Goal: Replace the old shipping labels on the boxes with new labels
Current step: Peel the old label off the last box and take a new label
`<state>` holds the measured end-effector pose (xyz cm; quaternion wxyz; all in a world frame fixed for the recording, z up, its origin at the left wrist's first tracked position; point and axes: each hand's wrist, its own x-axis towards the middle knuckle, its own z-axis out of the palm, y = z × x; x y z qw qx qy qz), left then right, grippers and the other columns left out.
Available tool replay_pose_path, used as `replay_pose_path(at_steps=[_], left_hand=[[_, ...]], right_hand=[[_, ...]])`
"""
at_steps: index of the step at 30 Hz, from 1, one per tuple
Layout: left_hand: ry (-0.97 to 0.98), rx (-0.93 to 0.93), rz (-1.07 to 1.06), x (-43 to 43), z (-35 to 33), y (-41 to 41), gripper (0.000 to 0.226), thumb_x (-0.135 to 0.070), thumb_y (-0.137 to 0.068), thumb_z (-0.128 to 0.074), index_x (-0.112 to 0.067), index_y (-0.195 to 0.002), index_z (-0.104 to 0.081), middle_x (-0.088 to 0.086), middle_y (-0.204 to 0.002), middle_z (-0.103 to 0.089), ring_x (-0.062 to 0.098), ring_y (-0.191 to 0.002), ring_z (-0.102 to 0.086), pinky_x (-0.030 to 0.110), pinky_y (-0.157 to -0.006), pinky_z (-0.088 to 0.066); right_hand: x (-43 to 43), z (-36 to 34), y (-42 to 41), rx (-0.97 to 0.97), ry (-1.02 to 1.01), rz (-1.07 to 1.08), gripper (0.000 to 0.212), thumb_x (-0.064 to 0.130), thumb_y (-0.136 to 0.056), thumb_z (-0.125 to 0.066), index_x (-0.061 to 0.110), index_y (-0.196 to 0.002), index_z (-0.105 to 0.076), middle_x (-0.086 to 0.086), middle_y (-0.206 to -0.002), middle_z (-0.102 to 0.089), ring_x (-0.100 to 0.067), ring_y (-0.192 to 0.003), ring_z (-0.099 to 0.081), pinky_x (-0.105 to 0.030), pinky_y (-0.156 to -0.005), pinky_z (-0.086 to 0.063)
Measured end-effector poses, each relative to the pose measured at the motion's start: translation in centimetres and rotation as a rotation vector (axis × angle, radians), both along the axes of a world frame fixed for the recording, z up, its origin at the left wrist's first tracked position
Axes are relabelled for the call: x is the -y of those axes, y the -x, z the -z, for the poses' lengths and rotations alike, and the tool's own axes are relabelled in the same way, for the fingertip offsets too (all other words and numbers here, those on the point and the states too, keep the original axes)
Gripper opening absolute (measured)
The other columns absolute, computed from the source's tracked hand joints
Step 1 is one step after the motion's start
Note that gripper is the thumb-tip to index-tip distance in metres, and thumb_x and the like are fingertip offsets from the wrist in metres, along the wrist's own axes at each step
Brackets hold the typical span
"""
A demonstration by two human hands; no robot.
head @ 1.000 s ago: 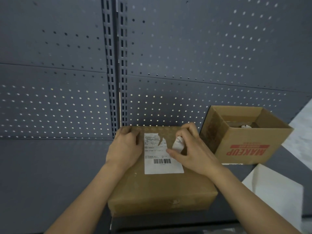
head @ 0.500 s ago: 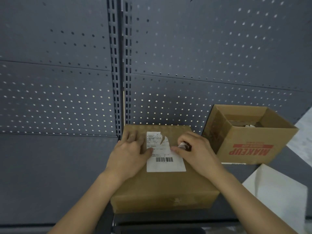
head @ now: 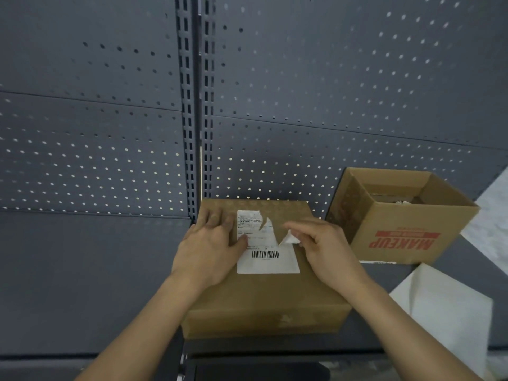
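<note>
Dim, bluish light; bright spots shine through the pegboard [head: 110,160] holes. Wide-angle bending curves the edges, and the fine label [head: 264,243] print is soft.

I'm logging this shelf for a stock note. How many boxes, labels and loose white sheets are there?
Boxes: 2, a closed box and an open box.
Labels: 1, the label on the closed box, torn, its peeled flap pinched by the right hand.
White sheets: 1, the sheet at the right.
Total: 4.
</note>
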<state>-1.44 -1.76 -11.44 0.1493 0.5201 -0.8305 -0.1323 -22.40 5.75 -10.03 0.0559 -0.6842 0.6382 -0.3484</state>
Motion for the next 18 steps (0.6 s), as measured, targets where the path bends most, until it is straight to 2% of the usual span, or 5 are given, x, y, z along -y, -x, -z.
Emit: replay_pose_path(at_steps=[3, 6, 10, 13, 18], left_hand=[[0.005, -0.005, 0.000, 0.0, 0.1, 0.0, 0.063, -0.054, -0.099, -0.038, -0.026, -0.155, -0.027, 0.001, -0.164, -0.017, 0.018, -0.152, 0.002, 0.042, -0.117, -0.025], [-0.010, -0.010, -0.004, 0.1, 0.1, -0.1, 0.061, -0.054, -0.099, -0.037, -0.028, -0.154, -0.027, 0.000, -0.165, -0.015, 0.017, -0.152, 0.003, 0.043, -0.117, -0.024], [-0.022, -0.023, -0.002, 0.0, 0.1, -0.2, 0.058, -0.051, -0.101, -0.035, -0.029, -0.154, -0.027, -0.002, -0.165, -0.014, 0.016, -0.152, 0.003, 0.043, -0.118, -0.024], [-0.043, -0.027, -0.017, 0.0, 0.1, -0.2, 0.057, -0.048, -0.102, -0.032, -0.029, -0.156, -0.024, -0.005, -0.165, -0.011, 0.015, -0.152, 0.005, 0.045, -0.118, -0.023], [-0.032, -0.009, -0.020, 0.0, 0.2, -0.1, 0.056, -0.046, -0.103, -0.030, -0.028, -0.156, -0.024, -0.004, -0.165, -0.012, 0.015, -0.152, 0.004, 0.046, -0.116, -0.025]], right_hand=[[0.2, -0.2, -0.4, -0.049, -0.137, -0.042, 0.033, 0.019, -0.101, -0.047, 0.028, -0.130, -0.059, 0.017, -0.116, -0.053, 0.002, -0.105, -0.049, -0.012, -0.083, -0.039], [0.4, -0.1, -0.7, -0.138, -0.255, -0.088, 0.046, 0.036, -0.097, -0.054, 0.032, -0.142, -0.044, 0.021, -0.135, -0.038, 0.000, -0.120, -0.041, -0.016, -0.096, -0.034], [0.3, 0.2, -0.7, -0.117, -0.120, -0.085, 0.031, 0.021, -0.099, -0.056, 0.029, -0.129, -0.059, 0.020, -0.124, -0.055, 0.006, -0.110, -0.051, -0.003, -0.088, -0.033], [-0.4, 0.0, -1.0, -0.059, -0.033, -0.038, 0.021, 0.016, -0.100, -0.051, 0.026, -0.113, -0.064, 0.017, -0.104, -0.063, 0.003, -0.101, -0.059, -0.017, -0.080, -0.046], [-1.2, 0.3, -1.1, -0.154, 0.028, -0.066, 0.031, 0.007, -0.099, -0.051, 0.027, -0.123, -0.054, 0.012, -0.114, -0.058, -0.002, -0.104, -0.057, -0.030, -0.080, -0.052]])
